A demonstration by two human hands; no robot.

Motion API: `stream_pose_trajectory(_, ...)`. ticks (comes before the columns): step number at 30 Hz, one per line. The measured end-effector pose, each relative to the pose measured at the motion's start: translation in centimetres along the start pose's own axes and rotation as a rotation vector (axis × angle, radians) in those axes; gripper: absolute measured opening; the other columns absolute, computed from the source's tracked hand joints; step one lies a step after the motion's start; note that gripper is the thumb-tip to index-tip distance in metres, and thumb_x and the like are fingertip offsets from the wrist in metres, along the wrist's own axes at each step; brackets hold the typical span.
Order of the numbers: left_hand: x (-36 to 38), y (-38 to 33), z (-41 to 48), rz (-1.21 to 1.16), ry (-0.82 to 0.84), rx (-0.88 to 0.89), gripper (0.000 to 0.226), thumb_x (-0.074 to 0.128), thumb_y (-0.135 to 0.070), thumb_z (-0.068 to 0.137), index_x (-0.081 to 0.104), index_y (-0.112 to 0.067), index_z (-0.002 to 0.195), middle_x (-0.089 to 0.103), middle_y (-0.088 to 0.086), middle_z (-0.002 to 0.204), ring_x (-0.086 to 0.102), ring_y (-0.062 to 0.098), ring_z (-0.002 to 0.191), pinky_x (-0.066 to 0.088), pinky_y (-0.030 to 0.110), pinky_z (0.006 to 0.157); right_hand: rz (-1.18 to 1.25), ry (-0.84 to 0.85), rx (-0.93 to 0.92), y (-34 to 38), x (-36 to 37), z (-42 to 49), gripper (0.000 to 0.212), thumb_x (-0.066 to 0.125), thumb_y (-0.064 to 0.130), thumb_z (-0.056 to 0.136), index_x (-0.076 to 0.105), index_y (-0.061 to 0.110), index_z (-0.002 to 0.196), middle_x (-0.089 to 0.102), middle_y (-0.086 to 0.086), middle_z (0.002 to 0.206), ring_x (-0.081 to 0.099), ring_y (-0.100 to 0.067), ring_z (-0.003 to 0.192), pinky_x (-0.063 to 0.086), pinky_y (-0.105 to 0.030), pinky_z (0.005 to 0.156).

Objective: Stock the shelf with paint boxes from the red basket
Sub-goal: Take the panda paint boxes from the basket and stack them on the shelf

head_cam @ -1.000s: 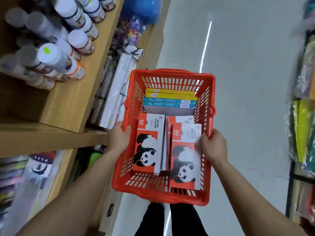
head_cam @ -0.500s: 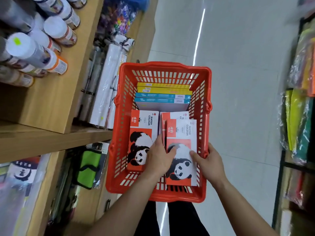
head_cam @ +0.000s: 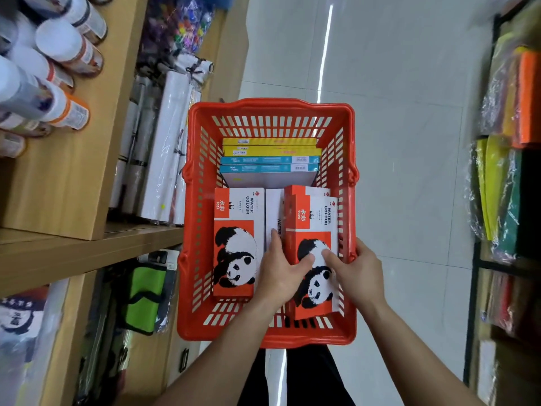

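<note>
The wooden shelf (head_cam: 73,200) runs down the left of the red basket (head_cam: 269,109), its far end cut off by the frame. Inside the basket, at the far end, yellow and teal boxes (head_cam: 269,155) stand on edge, their faces hidden. Nearer, a panda paint box (head_cam: 238,230) lies flat. Beside it, the raised panda box (head_cam: 314,227) tilts over a half-hidden white one (head_cam: 273,212). The left hand (head_cam: 281,273) clamps its left edge; the right hand (head_cam: 357,272) presses thumb on its face, fingers hidden behind.
</note>
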State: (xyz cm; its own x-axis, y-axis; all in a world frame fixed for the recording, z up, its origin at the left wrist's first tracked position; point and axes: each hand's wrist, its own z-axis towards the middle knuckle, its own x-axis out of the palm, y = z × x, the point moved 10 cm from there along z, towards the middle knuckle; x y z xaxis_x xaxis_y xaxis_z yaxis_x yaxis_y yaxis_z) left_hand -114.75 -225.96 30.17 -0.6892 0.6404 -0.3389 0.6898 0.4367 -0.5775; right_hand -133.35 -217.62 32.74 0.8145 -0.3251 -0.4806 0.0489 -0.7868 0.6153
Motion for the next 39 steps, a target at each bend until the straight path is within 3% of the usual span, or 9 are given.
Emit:
stream_pose_trajectory(3, -0.4, -1.4, -0.5, -0.073, 0.013, 0.034, 0.071, 0.070, -0.065, 0.065, 0.041, -0.055, 0.130, 0.065, -0.018, 0.126, 0.066, 0.006, 0.114, 0.056, 0.042, 0.100, 0.030, 0.040, -0.014, 0.1, 0.2, -0.3, 0.028, 0.077, 0.031, 0.092, 0.070, 0.033, 0.119, 0.078, 0.019, 0.093, 0.078, 0.000, 0.080, 0.063, -0.021, 0.070)
stream_pose_trajectory(8, -2.5, -2.3, -2.6, -0.144, 0.005, 0.033, 0.079, 0.074, -0.043, 0.076, 0.038, -0.036, 0.146, 0.058, -0.005, 0.139, 0.058, 0.015, 0.127, 0.048, 0.048, 0.110, 0.017, 0.018, -0.045, 2.0, -1.2, -1.3, 0.038, 0.076, 0.035, 0.091, 0.059, 0.037, 0.124, 0.071, 0.024, 0.107, 0.073, 0.004, 0.094, 0.053, -0.010, 0.072)
stream_pose_trajectory(11, -7.2, -1.4, -5.6, -0.198, -0.054, 0.046, 0.087, 0.072, -0.051, 0.068, 0.038, -0.041, 0.147, 0.055, -0.006, 0.141, 0.056, 0.010, 0.127, 0.048, 0.042, 0.110, -0.023, -0.227, -0.154, 4.5, -4.1, -3.3, 0.043, 0.069, 0.041, 0.092, 0.058, 0.029, 0.132, 0.060, 0.015, 0.124, 0.062, -0.009, 0.110, 0.050, -0.029, 0.086)
stream_pose_trajectory(13, -11.4, -0.5, -7.8, -0.241, -0.118, 0.073, 0.078, 0.072, -0.053, 0.062, 0.046, -0.052, 0.136, 0.062, -0.011, 0.133, 0.062, -0.001, 0.118, 0.052, 0.023, 0.099, -0.017, -0.284, -0.262, 6.8, -3.7, -4.9, 0.025, 0.063, 0.040, 0.090, 0.060, 0.041, 0.115, 0.062, 0.015, 0.112, 0.063, -0.008, 0.101, 0.049, -0.026, 0.084)
stream_pose_trajectory(16, -16.8, 1.6, -10.2, -0.333, -0.202, 0.049, 0.059, 0.077, -0.048, 0.061, 0.056, -0.068, 0.112, 0.077, -0.016, 0.111, 0.073, -0.001, 0.099, 0.057, 0.017, 0.079, 0.074, -0.069, -0.254, 8.4, 2.3, -4.6, 0.018, 0.063, 0.030, 0.093, 0.063, 0.047, 0.100, 0.071, 0.014, 0.098, 0.068, -0.005, 0.085, 0.050, -0.011, 0.074)
stream_pose_trajectory(21, -22.3, 5.6, -12.5, -0.435, -0.342, -0.017, 0.071, 0.078, -0.051, 0.058, 0.061, -0.042, 0.126, 0.079, -0.016, 0.104, 0.078, 0.013, 0.090, 0.061, 0.034, 0.071, -0.058, 0.301, -0.082, 6.4, 13.8, -2.3, 0.037, 0.066, 0.021, 0.099, 0.061, 0.002, 0.130, 0.068, -0.009, 0.118, 0.067, -0.030, 0.109, 0.052, -0.041, 0.095)
stream_pose_trajectory(27, -23.2, 8.8, -12.1, -0.596, -0.368, -0.037, 0.039, 0.079, -0.020, 0.076, 0.071, -0.032, 0.112, 0.082, -0.003, 0.102, 0.079, 0.022, 0.090, 0.061, 0.024, 0.060, -0.039, 0.270, -0.032, 5.7, 17.1, -2.6, 0.026, 0.079, 0.029, 0.082, 0.067, 0.014, 0.100, 0.074, -0.004, 0.090, 0.072, -0.031, 0.089, 0.060, -0.045, 0.076)
stream_pose_trajectory(31, -22.9, 9.2, -11.6, -0.599, -0.347, -0.019, 0.042, 0.080, -0.042, 0.063, 0.072, -0.042, 0.105, 0.081, -0.005, 0.104, 0.079, 0.020, 0.091, 0.063, 0.035, 0.070, -0.081, 0.307, -0.006, 5.5, 18.5, -3.0, 0.058, 0.080, 0.030, 0.084, 0.059, 0.004, 0.131, 0.065, -0.018, 0.125, 0.061, -0.038, 0.123, 0.056, -0.051, 0.099)
stream_pose_trajectory(39, -23.3, 10.1, -11.0, -0.580, -0.310, 0.023, 0.050, 0.078, -0.046, 0.064, 0.070, -0.040, 0.112, 0.080, -0.004, 0.109, 0.078, 0.021, 0.095, 0.062, 0.040, 0.075, 0.066, 0.342, -0.061, 5.8, 18.6, -5.0, 0.045, 0.068, 0.024, 0.092, 0.061, 0.028, 0.136, 0.069, -0.005, 0.132, 0.063, -0.027, 0.127, 0.053, -0.051, 0.106)
